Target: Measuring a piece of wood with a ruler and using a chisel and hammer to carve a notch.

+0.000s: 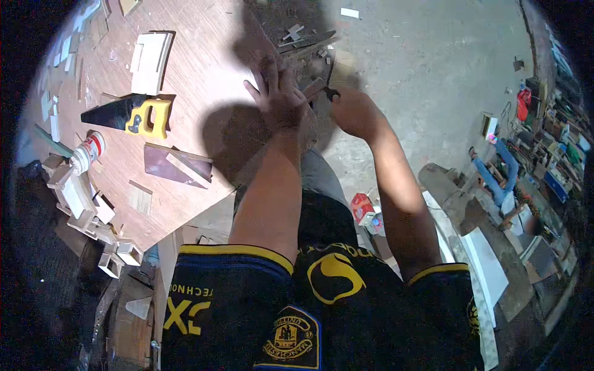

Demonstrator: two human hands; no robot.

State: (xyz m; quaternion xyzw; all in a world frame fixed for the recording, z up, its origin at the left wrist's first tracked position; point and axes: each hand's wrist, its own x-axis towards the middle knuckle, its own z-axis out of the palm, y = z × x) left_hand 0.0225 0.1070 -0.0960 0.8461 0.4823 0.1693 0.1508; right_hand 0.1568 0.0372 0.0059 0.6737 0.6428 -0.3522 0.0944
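At the right edge of the wooden tabletop [204, 74], my left hand [279, 105] lies with its fingers spread, pressed down in shadow. A small brownish strip of wood [314, 89] juts out beside it, between my two hands. My right hand [356, 114] is closed, just past the table edge, around a tool with a dark handle [332, 94]; its kind I cannot make out. Left of my hands, a handsaw [148, 117] with a yellow handle lies flat. Nearer me rests a purplish board [170, 164] with a pale strip across it.
Pale wood pieces [150, 62] lie on the table's far part. A white and red container [88, 151] and small wooden boxes [77, 198] line its left edge. Scraps [297, 34] litter the floor beyond. At the right, a person in blue trousers [504, 167] is near cluttered goods.
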